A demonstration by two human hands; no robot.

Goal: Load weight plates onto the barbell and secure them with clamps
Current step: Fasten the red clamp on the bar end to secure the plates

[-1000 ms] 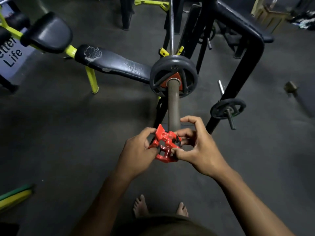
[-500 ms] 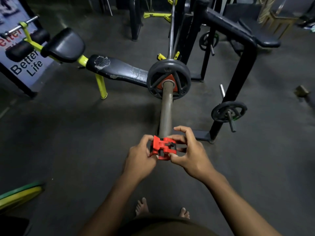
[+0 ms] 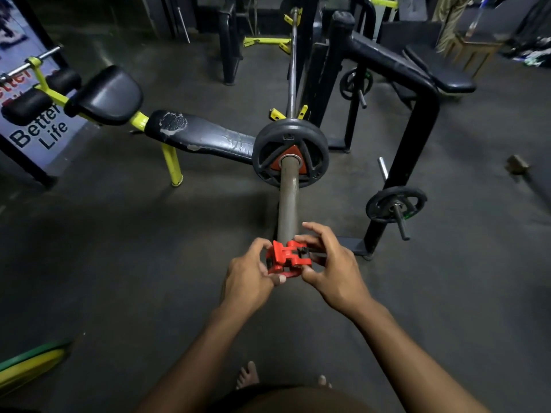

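The barbell's thick grey sleeve [image 3: 287, 201] points straight toward me. A black weight plate [image 3: 264, 150] with a red centre sits far up the sleeve, against the rack. A red plastic clamp [image 3: 286, 258] is at the near tip of the sleeve, held from both sides. My left hand [image 3: 249, 278] grips its left side with the thumb under it. My right hand [image 3: 331, 263] pinches its right side and its dark lever. Whether the clamp ring is around the sleeve end I cannot tell.
A black padded bench [image 3: 202, 137] with yellow legs lies to the left. A black rack post [image 3: 405, 162] stands at right, with a small plate [image 3: 413, 195] on a storage peg. Yellow and green plates [image 3: 28, 363] lie at the lower left. My bare feet [image 3: 247, 375] are below.
The clamp has turned from tilted face-up to lined up with the sleeve's end, and both hands have brought it against the tip. The camera has tipped upward, showing more of the room.
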